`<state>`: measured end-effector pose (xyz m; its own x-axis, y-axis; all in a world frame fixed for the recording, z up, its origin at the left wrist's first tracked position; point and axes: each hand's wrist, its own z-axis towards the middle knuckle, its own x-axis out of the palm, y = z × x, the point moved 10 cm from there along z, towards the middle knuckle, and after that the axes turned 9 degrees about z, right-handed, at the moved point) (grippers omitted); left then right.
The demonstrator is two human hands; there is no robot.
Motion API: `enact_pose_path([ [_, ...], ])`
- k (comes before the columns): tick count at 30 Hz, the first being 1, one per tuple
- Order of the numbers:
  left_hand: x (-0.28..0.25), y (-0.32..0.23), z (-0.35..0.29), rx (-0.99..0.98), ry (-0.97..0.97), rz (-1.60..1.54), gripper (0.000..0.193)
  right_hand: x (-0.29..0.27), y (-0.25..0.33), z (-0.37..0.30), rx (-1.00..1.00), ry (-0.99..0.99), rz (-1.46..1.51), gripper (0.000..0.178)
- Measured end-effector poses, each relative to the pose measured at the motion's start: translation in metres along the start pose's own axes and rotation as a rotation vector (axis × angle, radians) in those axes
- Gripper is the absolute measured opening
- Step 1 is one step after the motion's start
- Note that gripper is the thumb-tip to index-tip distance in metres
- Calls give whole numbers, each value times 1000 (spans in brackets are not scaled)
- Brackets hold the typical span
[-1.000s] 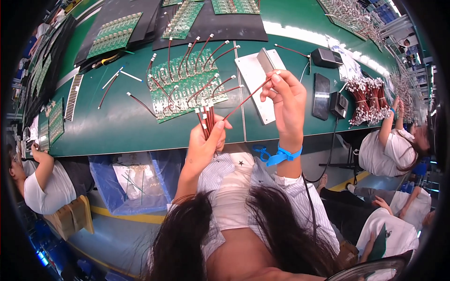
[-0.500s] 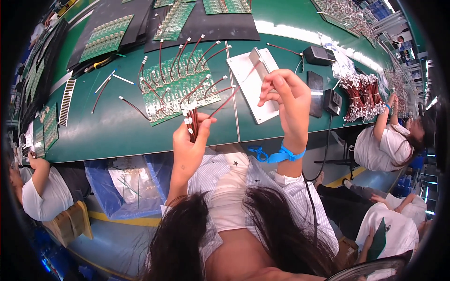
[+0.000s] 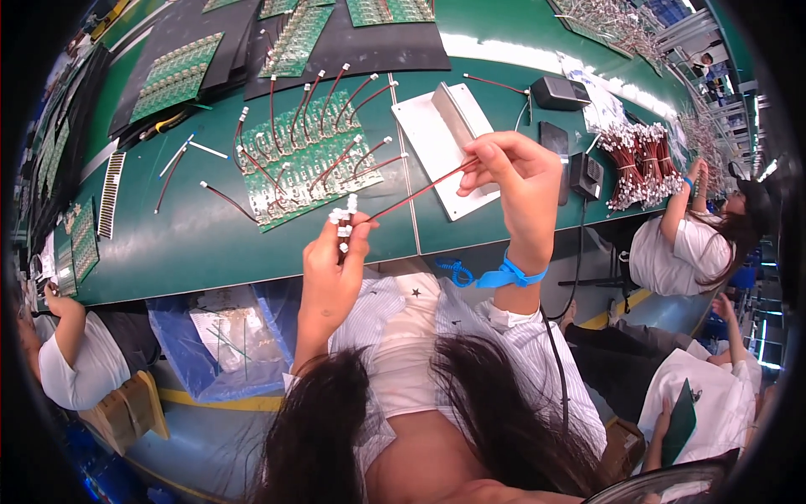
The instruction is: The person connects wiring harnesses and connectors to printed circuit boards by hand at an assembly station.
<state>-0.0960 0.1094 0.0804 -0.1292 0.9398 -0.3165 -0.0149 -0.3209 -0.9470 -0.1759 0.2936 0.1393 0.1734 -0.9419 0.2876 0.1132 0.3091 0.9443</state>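
My left hand (image 3: 330,281) is closed around a small bunch of red-and-black wire cables (image 3: 343,244), their white connectors sticking up above the fingers. One single cable (image 3: 420,192) stretches from that hand up to my right hand (image 3: 525,189), whose thumb and fingers pinch its far end. A blue wrist strap (image 3: 512,275) circles my right wrist. Just beyond my left hand lies a green circuit board panel (image 3: 290,181), with several cables standing up from it. Behind my right hand is a white plate (image 3: 417,126) bearing an upright metal bracket (image 3: 453,116).
Bundled cables (image 3: 642,168) lie to the right, near a black box (image 3: 561,93) and a dark flat device (image 3: 552,147). More board panels (image 3: 176,76) rest on black sheets at the back left. A blue-lined bin (image 3: 189,336) stands below the table edge. Co-workers sit on both sides.
My right hand has closed onto the single cable's far end, and the cable now runs taut between both hands. The view has shifted slightly; my left hand still grips the bunch.
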Motion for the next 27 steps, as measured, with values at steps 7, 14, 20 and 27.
enact_pose_path([
  [7,1,5,3,-126,26,-520,14,-3,3,-3,27,97,5,17],
  [14,-5,9,8,-158,-29,-651,16,6,2,-12,85,201,74,19],
  [20,-5,8,8,-139,-8,-675,17,5,4,-15,102,163,66,20],
  [27,-11,12,12,-94,-54,-657,15,6,5,-15,88,153,-7,20],
])
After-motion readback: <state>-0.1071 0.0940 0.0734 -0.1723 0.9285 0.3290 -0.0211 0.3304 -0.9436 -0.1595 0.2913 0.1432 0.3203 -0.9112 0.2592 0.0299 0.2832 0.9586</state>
